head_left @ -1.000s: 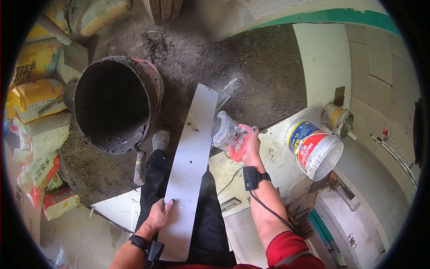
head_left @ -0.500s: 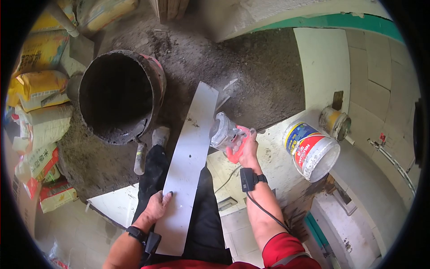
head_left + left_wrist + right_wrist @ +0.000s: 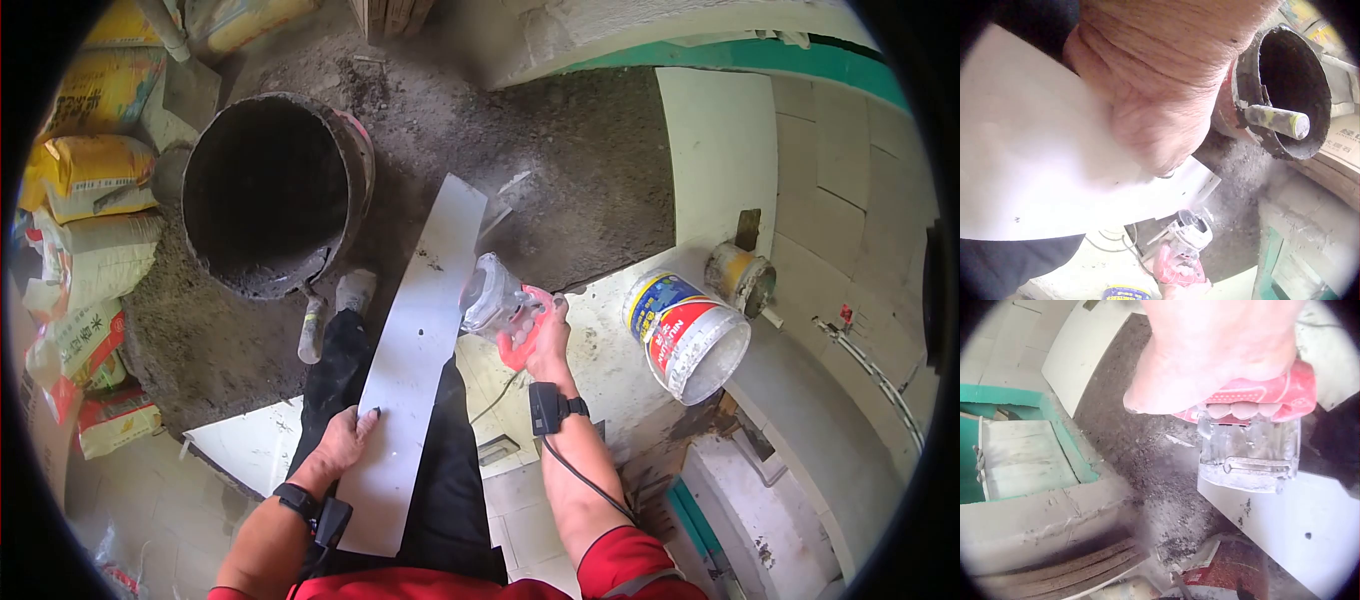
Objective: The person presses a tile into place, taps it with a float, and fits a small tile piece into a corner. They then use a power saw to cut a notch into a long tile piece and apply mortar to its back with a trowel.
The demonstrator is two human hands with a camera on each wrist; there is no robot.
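A long white tile strip (image 3: pixel 410 350) lies slanted over the person's dark trousers, its far end over the dusty ground. My left hand (image 3: pixel 342 440) grips its left edge, thumb on the top face and the other fingers hidden beneath. In my right hand (image 3: pixel 548 338) is a red-handled electric tile cutter (image 3: pixel 495 300), fingers wrapped round the grip. The cutter's dust-coated guard (image 3: pixel 1250 453) is right at the strip's right edge in the head view. Its blade is hidden there. Two thin white offcuts (image 3: pixel 505 200) lie on the ground just beyond.
At the left stands a large mortar-crusted bucket (image 3: pixel 360 170) with a tool handle (image 3: pixel 312 330) over its rim. Stacked bags (image 3: pixel 95 180) line the far left. A white paint bucket (image 3: pixel 690 335) lies tilted at the right. The cutter's cord (image 3: pixel 497 398) trails over pale tiles.
The head view has shifted a little, so the bucket sits higher and farther right. Along the strip's right edge, the cutter has come slightly nearer the body. Both hands keep their grips.
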